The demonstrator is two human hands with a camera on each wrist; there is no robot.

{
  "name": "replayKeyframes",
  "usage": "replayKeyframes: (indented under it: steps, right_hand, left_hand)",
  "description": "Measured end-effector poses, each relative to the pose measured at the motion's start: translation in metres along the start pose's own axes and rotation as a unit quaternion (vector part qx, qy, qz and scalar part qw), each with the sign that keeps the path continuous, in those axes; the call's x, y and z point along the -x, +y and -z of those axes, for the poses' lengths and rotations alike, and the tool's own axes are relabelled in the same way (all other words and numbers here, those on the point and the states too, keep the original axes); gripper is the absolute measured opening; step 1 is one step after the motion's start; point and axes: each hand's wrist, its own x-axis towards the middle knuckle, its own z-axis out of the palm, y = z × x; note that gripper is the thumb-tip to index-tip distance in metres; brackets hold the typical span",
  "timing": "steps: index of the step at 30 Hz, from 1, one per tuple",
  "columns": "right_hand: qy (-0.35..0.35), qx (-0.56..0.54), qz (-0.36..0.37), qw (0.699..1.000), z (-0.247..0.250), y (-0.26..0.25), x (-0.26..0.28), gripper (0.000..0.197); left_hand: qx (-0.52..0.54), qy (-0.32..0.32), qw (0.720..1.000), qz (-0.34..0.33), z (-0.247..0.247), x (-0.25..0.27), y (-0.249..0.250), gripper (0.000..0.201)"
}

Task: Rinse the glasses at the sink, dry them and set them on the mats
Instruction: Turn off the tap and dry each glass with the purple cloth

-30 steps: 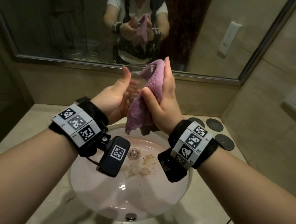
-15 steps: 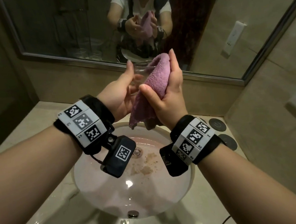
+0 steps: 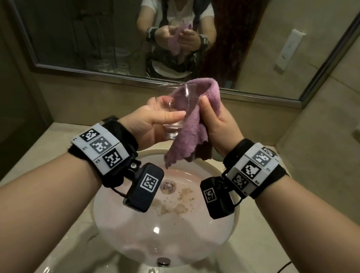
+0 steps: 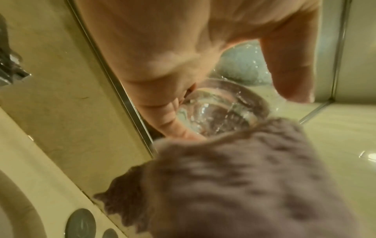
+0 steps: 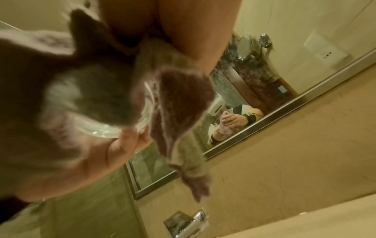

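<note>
Glass (image 3: 177, 112) held over sink (image 3: 226, 231), back of basin, near mirror; left hand (image 3: 151, 123) wrapped round lower body, thumb across front. Right hand (image 3: 220, 123) pinching purple cloth (image 3: 192, 124), draped over glass rim.

No legible text (only coded squares on wristbands (image 3: 100, 144))
</note>
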Motion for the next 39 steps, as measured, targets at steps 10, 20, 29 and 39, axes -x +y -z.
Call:
replayKeyframes:
  steps: [10, 20, 29, 39]
  right_hand:
    - [0.142, 0.010, -0.088, 0.986, 0.032, -0.022, -0.011, 0.010]
    - [-0.043, 0.056, -0.083, 0.994, -0.014, -0.035, -0.006, 0.035]
    - [-0.326, 0.345, -0.062, 0.878, 0.008, -0.034, -0.007, 0.047]
    - [-0.093, 0.250, 0.135, 0.954, 0.008, -0.018, -0.018, 0.012]
  left_hand:
    - [0.011, 0.046, 0.999, -0.014, 0.028, 0.018, -0.023, 0.098]
    - [0.034, 0.115, 0.993, -0.023, 0.031, 0.029, -0.047, 0.104]
    - [0.113, 0.120, 0.986, 0.012, 0.044, 0.035, -0.047, 0.076]
    - [0.131, 0.129, 0.983, 0.025, 0.050, 0.032, -0.042, 0.087]
